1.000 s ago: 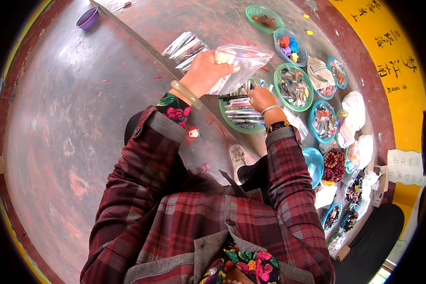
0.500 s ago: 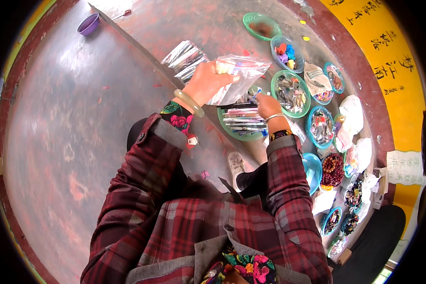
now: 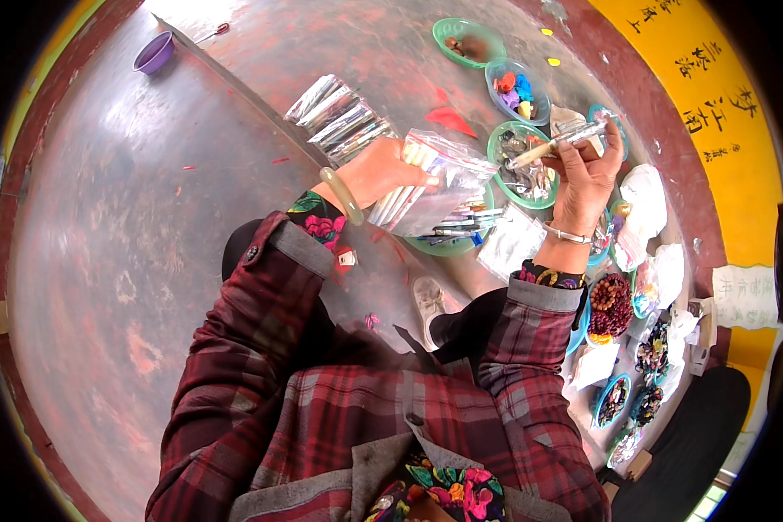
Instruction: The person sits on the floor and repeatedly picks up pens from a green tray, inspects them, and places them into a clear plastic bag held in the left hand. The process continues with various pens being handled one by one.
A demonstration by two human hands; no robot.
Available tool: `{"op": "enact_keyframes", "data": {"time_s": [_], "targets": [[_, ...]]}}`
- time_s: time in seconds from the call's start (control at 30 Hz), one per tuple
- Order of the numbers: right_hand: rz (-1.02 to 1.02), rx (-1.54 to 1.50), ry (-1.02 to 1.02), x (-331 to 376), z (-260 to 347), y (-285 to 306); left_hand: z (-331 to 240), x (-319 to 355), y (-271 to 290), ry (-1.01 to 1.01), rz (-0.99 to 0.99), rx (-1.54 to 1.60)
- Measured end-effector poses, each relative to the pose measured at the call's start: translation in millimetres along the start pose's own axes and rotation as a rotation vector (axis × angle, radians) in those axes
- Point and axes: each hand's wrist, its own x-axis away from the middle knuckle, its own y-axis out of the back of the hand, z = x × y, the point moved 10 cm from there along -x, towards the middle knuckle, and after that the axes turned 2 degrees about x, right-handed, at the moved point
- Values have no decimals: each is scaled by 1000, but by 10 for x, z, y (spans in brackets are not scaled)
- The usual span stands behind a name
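My left hand (image 3: 390, 177) is closed on a clear zip bag (image 3: 452, 178) with several pens inside. Raised over the basins on the right, my right hand (image 3: 585, 184) pinches a slim pen (image 3: 539, 154) with a tan barrel and a pale, shiny end. Whether it is one pen or two together, I cannot tell. Below the bag stands a green basin (image 3: 448, 247) of loose pens, partly hidden by the bag. Beside it lies a flat clear bag (image 3: 511, 246). Filled bags of pens (image 3: 341, 119) lie in a row beyond my left hand.
A green basin of small dark and silvery pieces (image 3: 524, 181) sits under the pen. Other basins line the right, including one with coloured pieces (image 3: 518, 91) and a heap of red-brown beads (image 3: 612, 309). A purple basin (image 3: 154, 54) stands far left. A floor ridge (image 3: 235, 87) runs diagonally.
My right hand has risen from the pen basin and moved right, now holding a pen up. The zip bag in my left hand has tilted and come slightly nearer, with pens showing inside.
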Motion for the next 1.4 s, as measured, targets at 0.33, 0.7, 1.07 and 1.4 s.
{"op": "enact_keyframes", "data": {"time_s": [0.33, 0.7, 1.07, 1.4], "targets": [[71, -67, -32, 93, -84, -280, -10, -4, -203, 27, 87, -23], [176, 54, -200, 170, -439, -438, 36, -43, -163, -2, 54, 194], [258, 49, -203, 243, -559, -587, 40, -61, -167, 4, 53, 358], [370, 163, -190, 299, -587, -735, -5, -74, -183, -47, 76, 468]]}}
